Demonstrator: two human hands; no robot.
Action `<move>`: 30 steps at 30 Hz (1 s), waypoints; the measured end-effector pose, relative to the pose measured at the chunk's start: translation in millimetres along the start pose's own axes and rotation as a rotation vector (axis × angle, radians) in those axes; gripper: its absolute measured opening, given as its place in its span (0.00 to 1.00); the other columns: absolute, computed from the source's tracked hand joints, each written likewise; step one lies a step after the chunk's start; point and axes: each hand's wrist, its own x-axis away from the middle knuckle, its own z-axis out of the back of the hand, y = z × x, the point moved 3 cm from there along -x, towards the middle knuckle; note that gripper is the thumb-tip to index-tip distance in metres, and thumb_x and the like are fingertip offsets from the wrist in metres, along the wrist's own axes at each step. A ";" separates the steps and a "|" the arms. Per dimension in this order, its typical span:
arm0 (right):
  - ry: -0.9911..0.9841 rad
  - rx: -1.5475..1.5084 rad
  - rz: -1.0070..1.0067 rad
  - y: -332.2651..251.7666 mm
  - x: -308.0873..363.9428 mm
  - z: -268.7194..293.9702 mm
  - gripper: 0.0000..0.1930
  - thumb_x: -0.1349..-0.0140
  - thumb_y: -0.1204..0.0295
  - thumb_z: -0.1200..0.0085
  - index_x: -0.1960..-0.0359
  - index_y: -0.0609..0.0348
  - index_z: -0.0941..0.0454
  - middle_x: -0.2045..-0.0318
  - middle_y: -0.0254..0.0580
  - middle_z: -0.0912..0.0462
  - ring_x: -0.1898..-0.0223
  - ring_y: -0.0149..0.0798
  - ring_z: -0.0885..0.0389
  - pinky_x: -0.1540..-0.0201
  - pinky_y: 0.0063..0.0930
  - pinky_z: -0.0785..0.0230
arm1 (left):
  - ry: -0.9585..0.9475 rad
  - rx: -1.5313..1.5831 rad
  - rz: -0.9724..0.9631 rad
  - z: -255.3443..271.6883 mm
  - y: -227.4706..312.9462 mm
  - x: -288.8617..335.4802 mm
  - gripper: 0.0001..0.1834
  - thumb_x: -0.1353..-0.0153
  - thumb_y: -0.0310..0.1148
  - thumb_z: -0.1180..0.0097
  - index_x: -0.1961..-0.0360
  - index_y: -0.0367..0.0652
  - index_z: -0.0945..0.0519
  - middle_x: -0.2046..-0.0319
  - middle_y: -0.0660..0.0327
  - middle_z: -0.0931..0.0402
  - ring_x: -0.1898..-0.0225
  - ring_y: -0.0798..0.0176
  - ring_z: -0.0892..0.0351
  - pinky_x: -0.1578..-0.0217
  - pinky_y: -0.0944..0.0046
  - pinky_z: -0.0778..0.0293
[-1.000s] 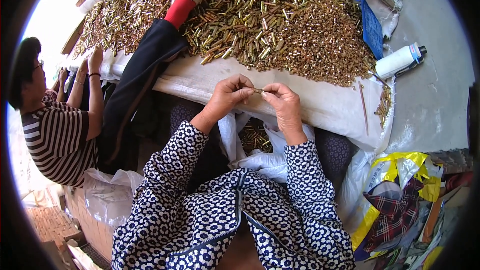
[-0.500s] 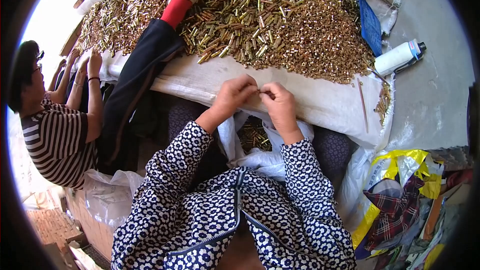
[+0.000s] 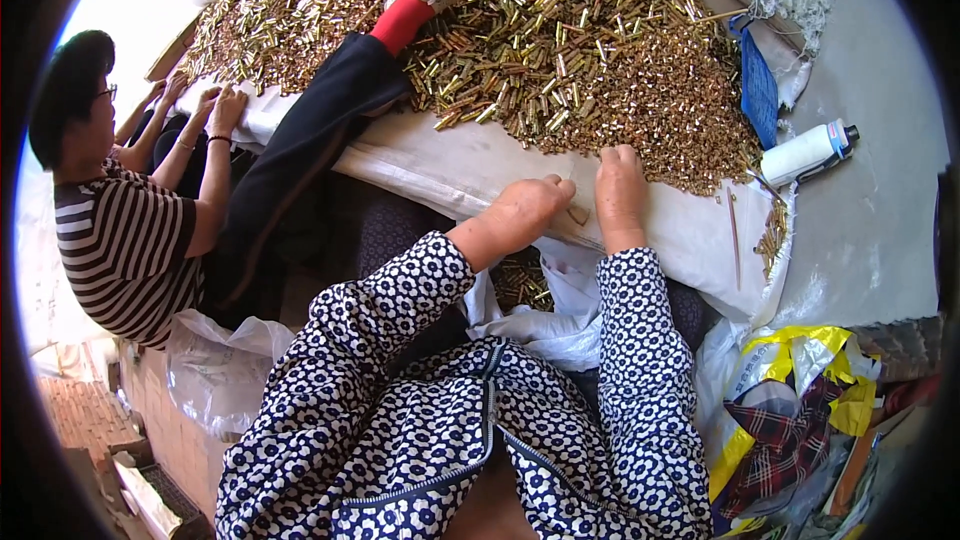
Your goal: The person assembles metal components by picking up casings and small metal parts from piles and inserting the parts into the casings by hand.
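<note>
Pale cloth-covered table (image 3: 430,168), grey surface (image 3: 870,230) right | small brass-coloured metal pieces (image 3: 680,110) heaped far | hands now parted: right hand (image 3: 622,198) at heap's near edge, left hand (image 3: 515,212) nearer; fingers curled, cannot tell if pinching

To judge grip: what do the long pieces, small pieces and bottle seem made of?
Long pieces: probably metal, shiny yellow-gold, by bright glints. Small pieces: likely metal too, coppery, by scattered glints. Bottle: plastic or painted metal; its smooth white body leaves that open.
</note>
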 end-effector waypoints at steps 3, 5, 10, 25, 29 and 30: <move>-0.061 0.039 -0.039 1.9 -1.0 -0.7 0.03 0.50 0.74 0.52 0.73 0.57 0.28 0.69 0.42 0.28 0.64 0.44 0.28 0.62 0.36 0.32 | -0.016 -0.016 -0.029 -6.2 -0.5 1.3 0.07 0.54 0.21 0.54 0.70 0.38 0.34 0.73 0.49 0.29 0.70 0.45 0.26 0.71 0.54 0.29; -0.029 0.069 -0.002 0.0 0.0 1.7 0.02 0.50 0.75 0.52 0.73 0.57 0.28 0.69 0.42 0.28 0.65 0.44 0.28 0.63 0.35 0.32 | 0.031 0.045 0.052 -7.1 -8.9 0.3 0.08 0.54 0.21 0.54 0.70 0.37 0.33 0.72 0.49 0.28 0.69 0.45 0.26 0.71 0.54 0.29; -0.028 0.040 0.026 -1.3 2.9 -1.2 0.02 0.51 0.76 0.52 0.74 0.57 0.28 0.70 0.41 0.27 0.65 0.43 0.28 0.63 0.35 0.32 | 0.113 0.119 0.012 -15.7 -29.3 4.3 0.04 0.51 0.22 0.52 0.72 0.37 0.32 0.78 0.53 0.29 0.75 0.52 0.26 0.75 0.60 0.30; -0.001 -0.081 -0.013 0.7 6.8 6.3 0.02 0.51 0.77 0.51 0.75 0.59 0.27 0.70 0.42 0.25 0.66 0.44 0.27 0.63 0.35 0.32 | -0.005 -0.016 0.061 21.4 -60.7 14.0 0.06 0.47 0.28 0.55 0.73 0.36 0.33 0.75 0.46 0.28 0.71 0.42 0.29 0.70 0.53 0.32; -0.086 -0.194 -0.038 -17.7 13.3 12.9 0.03 0.52 0.78 0.51 0.74 0.60 0.27 0.69 0.44 0.25 0.64 0.45 0.27 0.61 0.36 0.31 | 0.054 0.511 0.363 26.0 -79.1 24.4 0.08 0.41 0.32 0.56 0.72 0.39 0.30 0.79 0.56 0.28 0.79 0.59 0.27 0.77 0.65 0.32; -0.083 -0.196 -0.039 -16.7 13.1 10.4 0.03 0.52 0.78 0.51 0.74 0.60 0.27 0.69 0.44 0.25 0.64 0.45 0.27 0.61 0.36 0.31 | 0.020 0.912 0.656 24.8 -82.1 30.9 0.10 0.39 0.34 0.57 0.72 0.40 0.29 0.80 0.61 0.28 0.81 0.66 0.28 0.79 0.69 0.33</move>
